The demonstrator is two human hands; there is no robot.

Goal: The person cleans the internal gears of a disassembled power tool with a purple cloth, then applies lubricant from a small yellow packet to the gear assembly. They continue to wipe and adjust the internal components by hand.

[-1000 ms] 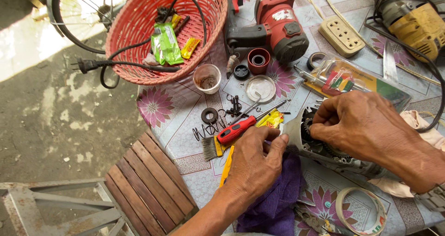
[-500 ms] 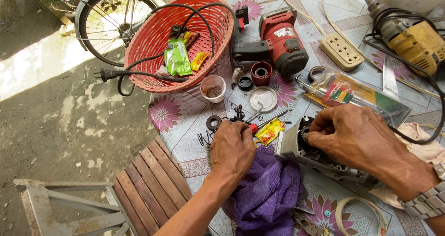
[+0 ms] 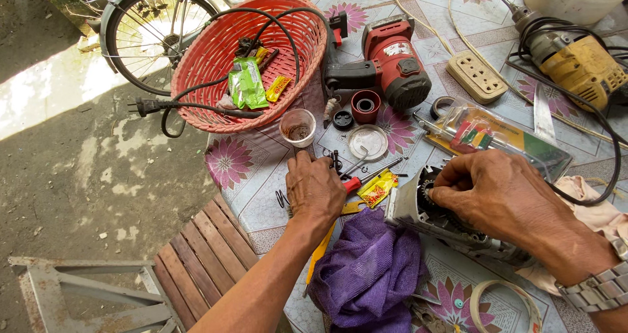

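Since the earlier frames the left hand (image 3: 315, 190) has slid up off the purple cloth (image 3: 366, 274) and now lies palm down over the small black screws and springs (image 3: 335, 160) on the table (image 3: 226, 176), covering the handle end of the red screwdriver (image 3: 353, 184). Its fingers are curled together over those bits; whether they pinch anything cannot be told from above. The right hand (image 3: 497, 199) has stayed on the grey metal motor housing (image 3: 418, 212), fingers bent down and closed on its top edge beside the exposed gear. That housing lies near the front of the table, just right of the purple cloth and touching it.

Between the hands lie a yellow sachet (image 3: 378, 188) and a yellow strip running under the cloth. Farther back stand a small clear cup (image 3: 297, 126), a round clear lid (image 3: 367, 140), a red ring-shaped cap (image 3: 365, 105) and a red power tool (image 3: 392, 58). A red plastic basket (image 3: 216, 104) holding packets and a black cable sits at the table's far left corner, with a bicycle wheel (image 3: 140, 45) behind it. A beige socket block (image 3: 476, 76) and a yellow drill (image 3: 575, 61) lie to the right
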